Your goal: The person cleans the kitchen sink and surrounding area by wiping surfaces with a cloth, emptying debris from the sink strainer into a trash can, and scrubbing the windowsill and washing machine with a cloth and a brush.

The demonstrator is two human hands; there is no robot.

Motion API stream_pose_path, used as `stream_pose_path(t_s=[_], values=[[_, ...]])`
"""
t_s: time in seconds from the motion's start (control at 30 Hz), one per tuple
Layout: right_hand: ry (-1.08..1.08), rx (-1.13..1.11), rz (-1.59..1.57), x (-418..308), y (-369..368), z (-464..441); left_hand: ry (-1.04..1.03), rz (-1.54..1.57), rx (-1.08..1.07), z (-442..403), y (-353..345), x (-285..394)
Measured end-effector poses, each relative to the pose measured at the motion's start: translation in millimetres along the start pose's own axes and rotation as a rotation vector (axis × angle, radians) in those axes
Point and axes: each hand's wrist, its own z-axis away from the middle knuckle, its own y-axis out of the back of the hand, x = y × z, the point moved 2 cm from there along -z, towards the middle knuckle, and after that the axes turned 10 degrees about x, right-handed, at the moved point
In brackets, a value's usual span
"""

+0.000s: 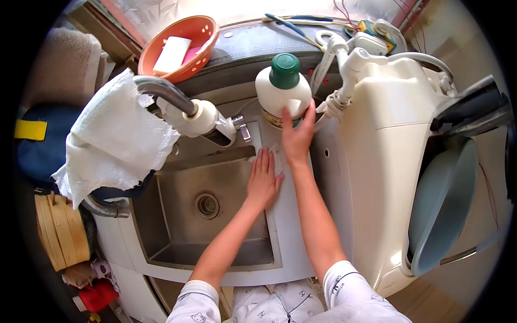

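Both hands are at work by the sink: the left hand (263,183) lies palm down at the right edge of the basin (215,185), fingers nearly straight and close together, thumb a little apart, pressing on a crumpled whitish cloth (278,157). Over to the right hand (299,137), half open, thumb and fingers spread around the near side of the bottle (276,94); whether that's a firm grip or just a steadying touch, I can't tell.

And the bottle? Just behind the basin's back right corner, on or just above the counter (288,215); its base is hidden. For good wiping here, I'd want a flat palm, even pressure and the cloth bunched under the fingers, following the rim without spilling over the edge. On the bottle side, a wider hold low on the body should stop it tipping, well away from the tap fitting (245,132).

Now the looks: plump white plastic, rounded shoulders, a big dark-green ribbed cap that seems fully seated, and a printed label low down, partly behind the hand, too small to read. The cloth is thin, wrinkled, slightly see-through, and partly covered by the left fingers.
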Motion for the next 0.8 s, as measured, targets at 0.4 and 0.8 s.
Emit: stream_pose_path(t_s=[0.4, 0.8], values=[[-0.05, 0.155, 0.033, -73, 107, 84, 0.197, -0.082, 0.132, -72, -25, -29], [0.076, 0.126, -0.151, -55, 170, 119, -0.429, 0.153, -0.155, -112, -54, -18]])
